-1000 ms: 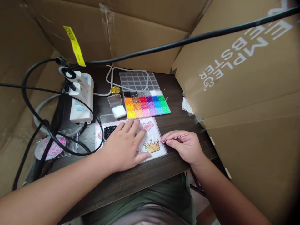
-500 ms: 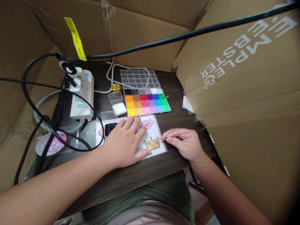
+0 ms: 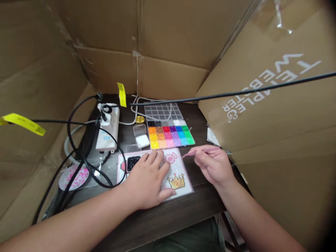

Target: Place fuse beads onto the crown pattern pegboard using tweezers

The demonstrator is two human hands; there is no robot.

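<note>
On the counter (image 3: 168,217), the left hand (image 3: 148,180) lies flat on the pattern sheet (image 3: 181,175) while the right hand (image 3: 214,164) pinches tweezers (image 3: 190,153), poised for bead picking.

Pattern sheet (image 3: 181,175) half under left hand (image 3: 147,182)

We see soft, even, warm light with no hard shadows; only a faint shade lies under the left hand (image 3: 147,182) on the dark tabletop (image 3: 199,206). Clear tape (image 3: 279,15) on the cardboard wall (image 3: 275,147) catches a small glare at upper right. The right hand (image 3: 214,164) is slightly smeared by motion. Our wide lens bends the edges, the corners darken at right, and the forearms nearest the camera go soft. The bead tray (image 3: 170,133) stays crisp and saturated.
</note>
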